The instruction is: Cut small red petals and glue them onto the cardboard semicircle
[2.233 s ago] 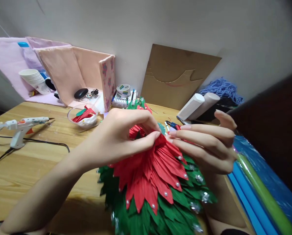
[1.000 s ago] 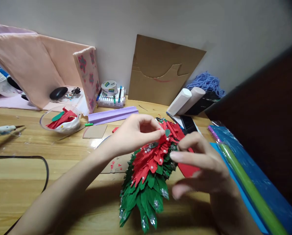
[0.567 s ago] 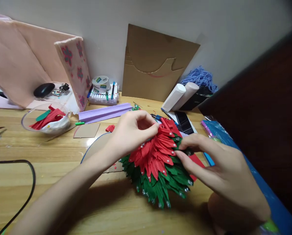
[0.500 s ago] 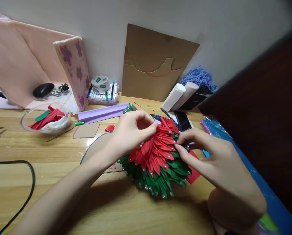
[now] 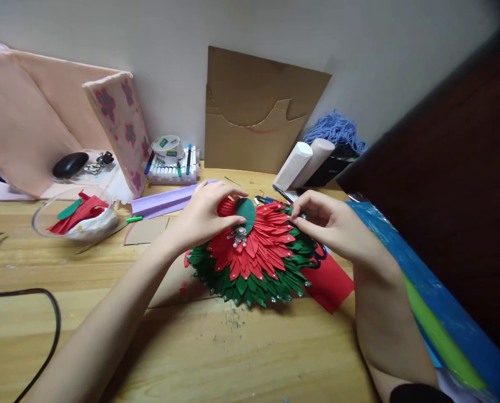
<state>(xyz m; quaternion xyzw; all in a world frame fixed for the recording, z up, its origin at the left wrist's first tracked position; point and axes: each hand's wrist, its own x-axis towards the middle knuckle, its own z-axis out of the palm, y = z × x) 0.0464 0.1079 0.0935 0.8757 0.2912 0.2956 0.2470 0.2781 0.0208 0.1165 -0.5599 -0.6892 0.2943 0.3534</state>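
Note:
A fan-shaped paper flower craft (image 5: pixel 258 254) hangs tilted above the table, with layered red petals inside and green petals around them. Small beads dot the petal tips. Near its top sits a dark green oval piece (image 5: pixel 245 212), with a jewelled pearl ornament (image 5: pixel 240 237) just below. My left hand (image 5: pixel 210 218) grips the craft's upper left part, thumb in front on the green oval and fingers behind. My right hand (image 5: pixel 325 224) pinches the upper right edge, where red and green petals meet, between thumb and forefinger; whether a loose bead is between them I cannot tell.
Red paper (image 5: pixel 329 282) lies under the craft's right side. Scissors handles (image 5: pixel 320 254) show beside it. At left stand a plastic bowl (image 5: pixel 38 221) with paper scraps and a black cable (image 5: pixel 55 313). Behind are a marker box (image 5: pixel 172 176), purple paper (image 5: pixel 161 200) and a cardboard sheet (image 5: pixel 250 78).
The craft has turned to face me more squarely, so its green oval and jewelled ornament now show. My left hand has shifted left and its grip looks wider; my right hand still pinches the edge, slightly higher.

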